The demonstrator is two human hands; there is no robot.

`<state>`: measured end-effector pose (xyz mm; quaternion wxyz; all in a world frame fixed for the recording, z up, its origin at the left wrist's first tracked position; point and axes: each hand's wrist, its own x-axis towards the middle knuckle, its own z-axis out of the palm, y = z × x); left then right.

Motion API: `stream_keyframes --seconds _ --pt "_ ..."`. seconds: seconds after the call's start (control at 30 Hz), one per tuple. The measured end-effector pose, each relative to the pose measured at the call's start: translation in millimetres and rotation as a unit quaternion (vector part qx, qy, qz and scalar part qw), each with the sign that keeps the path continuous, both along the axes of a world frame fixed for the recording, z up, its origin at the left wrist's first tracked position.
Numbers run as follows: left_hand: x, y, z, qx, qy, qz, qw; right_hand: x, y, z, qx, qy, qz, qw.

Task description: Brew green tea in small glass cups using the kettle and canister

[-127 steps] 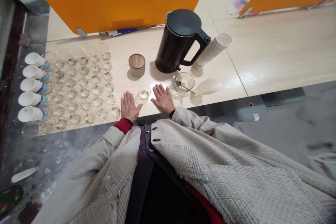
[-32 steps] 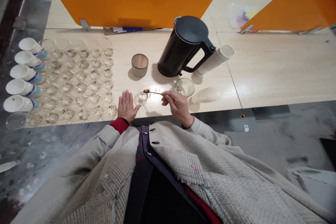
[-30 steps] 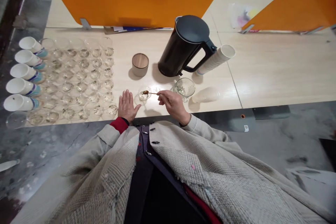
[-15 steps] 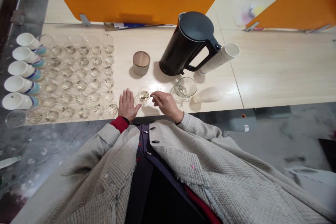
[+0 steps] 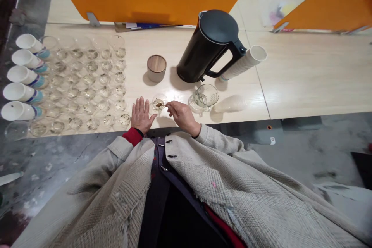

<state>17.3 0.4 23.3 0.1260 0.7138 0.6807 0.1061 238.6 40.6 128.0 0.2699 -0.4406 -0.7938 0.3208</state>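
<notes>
Right hand (image 5: pixel 183 115) had its grip pinched on a small spoon (image 5: pixel 166 105), tip in a little glass dish (image 5: pixel 154 102); left hand (image 5: pixel 141 115) lay flat and open just beside it. Rows of glass dishes (image 5: pixel 87 93) sat left, already holding bits.

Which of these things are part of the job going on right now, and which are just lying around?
In use: right hand holding a small spoon, its bowl in a small glass cup; left hand flat beside it.

Lying about: black electric kettle, wood-lidded canister, stack of paper cups, rows of glass cups, white striped cups.
</notes>
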Motion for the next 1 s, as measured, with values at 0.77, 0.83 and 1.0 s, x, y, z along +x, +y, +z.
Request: stream_keyframes --seconds 0.77,0.83,1.0 --pt "0.0 -0.8 9.2 -0.011 -0.017 -0.010 1.000 3.7 -8.6 -4.6 -0.017 -0.005 -0.010 1.000" --pt "0.2 -0.7 9.6 -0.013 -0.017 -0.010 1.000 3.7 -9.7 -5.0 -0.007 -0.010 -0.028 1.000" --pt "1.1 -0.6 11.2 -0.018 -0.015 -0.010 1.000 3.0 -10.1 -3.9 -0.021 -0.007 -0.015 1.000"
